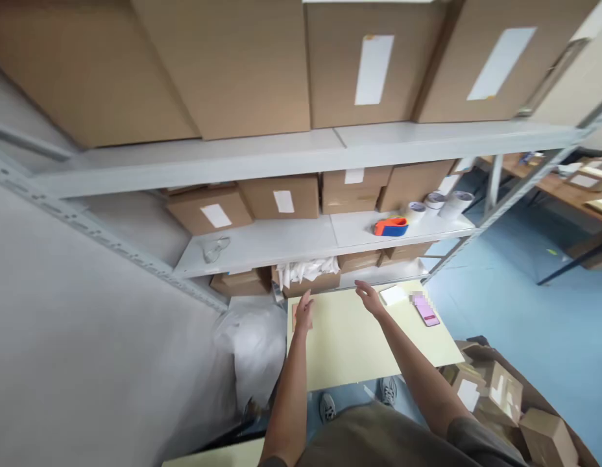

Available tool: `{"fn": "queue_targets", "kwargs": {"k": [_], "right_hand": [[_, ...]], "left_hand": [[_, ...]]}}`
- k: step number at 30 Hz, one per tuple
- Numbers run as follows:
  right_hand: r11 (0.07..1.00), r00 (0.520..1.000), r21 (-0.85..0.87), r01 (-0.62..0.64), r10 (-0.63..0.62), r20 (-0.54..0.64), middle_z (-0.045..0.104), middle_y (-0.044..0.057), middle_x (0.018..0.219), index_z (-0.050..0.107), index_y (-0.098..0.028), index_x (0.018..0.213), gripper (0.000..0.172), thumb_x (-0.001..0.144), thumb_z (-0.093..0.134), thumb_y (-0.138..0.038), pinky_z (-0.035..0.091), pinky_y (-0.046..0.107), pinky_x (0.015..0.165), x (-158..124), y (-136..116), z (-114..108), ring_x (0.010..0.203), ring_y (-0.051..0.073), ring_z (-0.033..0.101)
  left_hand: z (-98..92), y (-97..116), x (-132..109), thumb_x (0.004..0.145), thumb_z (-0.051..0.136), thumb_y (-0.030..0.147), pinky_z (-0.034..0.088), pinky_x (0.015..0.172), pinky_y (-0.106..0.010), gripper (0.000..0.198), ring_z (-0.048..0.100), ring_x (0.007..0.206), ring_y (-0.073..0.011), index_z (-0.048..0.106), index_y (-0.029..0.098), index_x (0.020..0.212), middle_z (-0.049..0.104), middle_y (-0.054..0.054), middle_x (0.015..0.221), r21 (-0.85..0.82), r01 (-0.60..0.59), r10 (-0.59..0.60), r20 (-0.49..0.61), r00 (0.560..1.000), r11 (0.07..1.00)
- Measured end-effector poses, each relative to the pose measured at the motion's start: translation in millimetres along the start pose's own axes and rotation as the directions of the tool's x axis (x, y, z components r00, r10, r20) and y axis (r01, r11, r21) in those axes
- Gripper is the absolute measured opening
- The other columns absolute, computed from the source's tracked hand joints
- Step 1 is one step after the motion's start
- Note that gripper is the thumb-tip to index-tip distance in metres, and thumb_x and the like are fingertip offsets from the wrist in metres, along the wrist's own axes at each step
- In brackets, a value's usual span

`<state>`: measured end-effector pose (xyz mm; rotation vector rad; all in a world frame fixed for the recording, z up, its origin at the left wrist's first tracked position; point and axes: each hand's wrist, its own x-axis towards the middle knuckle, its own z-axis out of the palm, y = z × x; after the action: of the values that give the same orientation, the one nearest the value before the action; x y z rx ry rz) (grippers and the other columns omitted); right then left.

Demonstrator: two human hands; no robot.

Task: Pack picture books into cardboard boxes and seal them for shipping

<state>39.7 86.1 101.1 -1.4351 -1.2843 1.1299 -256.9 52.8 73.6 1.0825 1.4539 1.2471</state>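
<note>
Left grip [303,312], right grip [370,299]: both spread wide, empty, above pale yellow counter [344,353].
Flat tan card [296,319] under left grip: light, stiff; take by edge.

free: yellow table top [344,350] between left hand [303,312] and right hand [370,299] | in the way: brown boxes [311,284] under white shelf [262,250] at far edge

Steel shelving [301,159] straight ahead: cartons [373,65] on top shelf; tape dispenser [391,227] + tape rolls [434,201] on mid shelf, R end. Desk [349,344] in front of shelves, phone [426,310] on its R side. Plastic sack [255,350] L of desk, small boxes [495,395] lower R.
</note>
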Motion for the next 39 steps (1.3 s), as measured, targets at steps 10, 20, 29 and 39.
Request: {"fn": "queue_targets", "kwargs": {"k": [10, 20, 29, 39], "right_hand": [[0.974, 0.975, -0.142, 0.176, -0.192, -0.113, 0.074, 0.01, 0.138, 0.073, -0.025, 0.135, 0.048, 0.09, 0.062, -0.034, 0.06, 0.047, 0.105, 78.8, -34.2, -185.3, 0.127, 0.029, 0.07], [0.69, 0.902, -0.604, 0.399, -0.414, 0.124, 0.061, 0.015, 0.155, 0.058, -0.018, 0.155, 0.063, 0.092, 0.058, -0.018, 0.037, 0.046, 0.128, 191.8, -114.2, -235.5, 0.146, 0.029, 0.053], [0.343, 0.949, -0.886, 0.314, -0.095, 0.3, 0.075, 0.023, 0.126, 0.064, -0.007, 0.14, 0.04, 0.104, 0.056, -0.022, 0.035, 0.042, 0.119, 226.8, -140.0, -213.8, 0.123, 0.032, 0.067], [0.326, 0.887, -0.868, 0.376, -0.397, 0.235, 0.067, 0.021, 0.132, 0.066, -0.013, 0.136, 0.037, 0.102, 0.058, -0.025, 0.038, 0.044, 0.109, 127.6, -108.7, -214.3, 0.122, 0.034, 0.057]], "left_hand": [[175.8, 80.9, 37.6, 0.099, 0.065, 0.05, 0.045, 0.122, -0.045, 0.059, 0.047, 0.154, -0.032, 0.06, 0.024, 0.151, 0.055, -0.014, 0.162, 0.055, -0.167, 0.16, 0.115, 0.98, 0.984], [252.1, 115.7, 28.3, 0.096, 0.071, 0.036, 0.05, 0.116, -0.049, 0.06, 0.059, 0.143, -0.0316, 0.058, 0.025, 0.153, 0.064, -0.018, 0.151, 0.134, -0.15, 0.141, 0.08, 0.987, 0.979], [230.7, 115.5, -8.7, 0.095, 0.071, 0.031, 0.052, 0.111, -0.048, 0.058, 0.068, 0.129, -0.0298, 0.061, 0.024, 0.151, 0.068, -0.018, 0.144, 0.157, -0.127, 0.131, -0.016, 0.991, 0.979], [186.6, 114.8, -16.3, 0.095, 0.066, 0.024, 0.055, 0.107, -0.043, 0.053, 0.072, 0.12, -0.0257, 0.064, 0.025, 0.148, 0.073, -0.014, 0.137, 0.128, -0.112, 0.114, -0.007, 0.993, 0.985]]}}
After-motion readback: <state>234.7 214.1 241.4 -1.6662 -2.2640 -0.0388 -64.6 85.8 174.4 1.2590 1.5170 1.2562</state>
